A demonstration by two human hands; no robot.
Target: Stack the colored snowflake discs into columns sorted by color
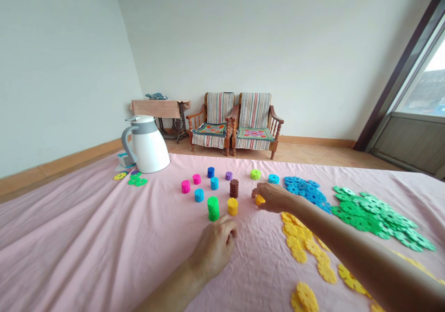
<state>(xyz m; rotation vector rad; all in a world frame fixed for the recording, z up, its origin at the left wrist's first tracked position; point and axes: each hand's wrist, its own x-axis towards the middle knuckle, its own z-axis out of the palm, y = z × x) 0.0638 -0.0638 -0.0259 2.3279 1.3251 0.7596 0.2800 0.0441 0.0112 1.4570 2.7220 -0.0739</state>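
Observation:
My right hand (273, 197) reaches out over the pink cloth, fingers closed round a small orange stack of snowflake discs (259, 200). My left hand (216, 246) rests closer to me, curled with fingers together, just in front of a yellow stack (232, 206) and a green stack (213, 208); what it holds, if anything, is hidden. Further stacks stand beyond: brown (234, 188), pink (185, 186), cyan (199, 194) and several more.
Loose yellow discs (306, 249) lie right of my hands, with a blue pile (306, 190) and a green pile (377, 217) further right. A white jug (148, 144) stands at the far left of the table (86, 238). Two wooden chairs (236, 124) stand by the wall.

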